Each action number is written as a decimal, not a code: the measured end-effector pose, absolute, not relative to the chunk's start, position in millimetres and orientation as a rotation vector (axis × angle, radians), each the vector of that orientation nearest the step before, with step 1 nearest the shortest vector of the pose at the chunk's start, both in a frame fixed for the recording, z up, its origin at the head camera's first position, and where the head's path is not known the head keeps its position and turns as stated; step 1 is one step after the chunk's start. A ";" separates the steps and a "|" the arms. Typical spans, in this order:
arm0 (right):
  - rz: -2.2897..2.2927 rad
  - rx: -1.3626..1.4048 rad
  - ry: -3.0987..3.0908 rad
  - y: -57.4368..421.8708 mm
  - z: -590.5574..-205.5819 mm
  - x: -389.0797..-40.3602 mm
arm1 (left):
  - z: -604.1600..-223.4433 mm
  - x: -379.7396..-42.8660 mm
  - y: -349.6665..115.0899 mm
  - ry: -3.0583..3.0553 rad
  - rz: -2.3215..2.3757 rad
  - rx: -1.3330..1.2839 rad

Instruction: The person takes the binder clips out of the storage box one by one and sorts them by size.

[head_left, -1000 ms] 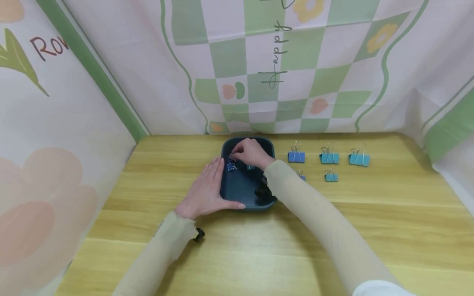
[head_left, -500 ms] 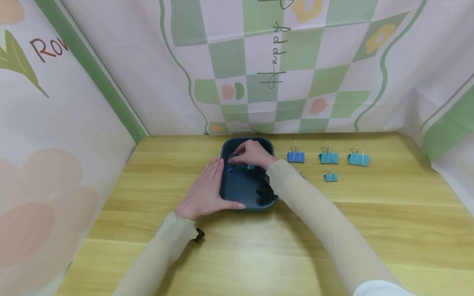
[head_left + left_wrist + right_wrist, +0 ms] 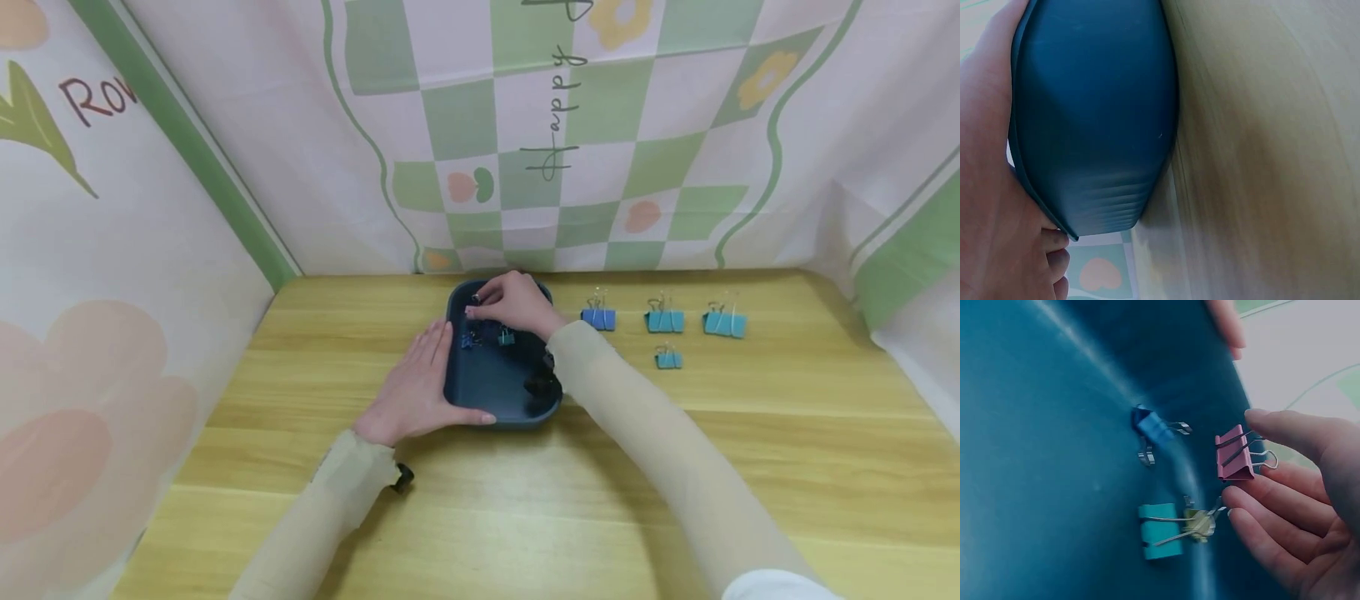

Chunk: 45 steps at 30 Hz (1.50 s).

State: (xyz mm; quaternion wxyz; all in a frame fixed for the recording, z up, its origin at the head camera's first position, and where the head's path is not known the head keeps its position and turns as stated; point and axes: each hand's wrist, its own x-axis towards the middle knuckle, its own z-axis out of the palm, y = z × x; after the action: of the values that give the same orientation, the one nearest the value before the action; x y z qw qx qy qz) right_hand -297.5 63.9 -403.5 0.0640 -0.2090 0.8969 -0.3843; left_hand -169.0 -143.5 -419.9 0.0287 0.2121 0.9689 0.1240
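Note:
In the right wrist view my right hand pinches a pink binder clip by its wire handles, between thumb and fingers. The hand is over the far part of a dark blue tray. Inside that tray lie a blue binder clip, a teal binder clip and a yellow binder clip. My left hand rests along the tray's left side, fingers straight against the rim and thumb across the near edge. The left wrist view shows the tray's outer wall beside the palm.
Right of the tray, a blue binder clip and two large teal ones stand in a row, with a small teal clip in front. A patterned cloth hangs behind the wooden table.
My right hand dipped toward the clips in the tray, then rose and shifted toward the far end. The small blue clip right of the tray is now hidden behind my sleeve. My left hand stays put.

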 end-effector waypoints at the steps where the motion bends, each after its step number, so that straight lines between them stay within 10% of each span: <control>1: -1.172 -0.635 2.717 65.2 -401.6 -297.6 | -419.8 -169.0 -143.5 2.988 0.379 0.651; 45: -1.431 -0.485 2.795 194.5 -348.6 -249.5 | -420.6 -166.9 -142.1 2.998 0.426 0.633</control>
State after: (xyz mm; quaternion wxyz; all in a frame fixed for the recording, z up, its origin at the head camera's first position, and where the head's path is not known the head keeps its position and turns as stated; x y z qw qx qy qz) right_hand -249.5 194.5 -348.6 -0.0178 -0.1525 0.8795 -0.4504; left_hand -166.9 -142.1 -420.6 0.0240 0.2045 0.9688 0.1376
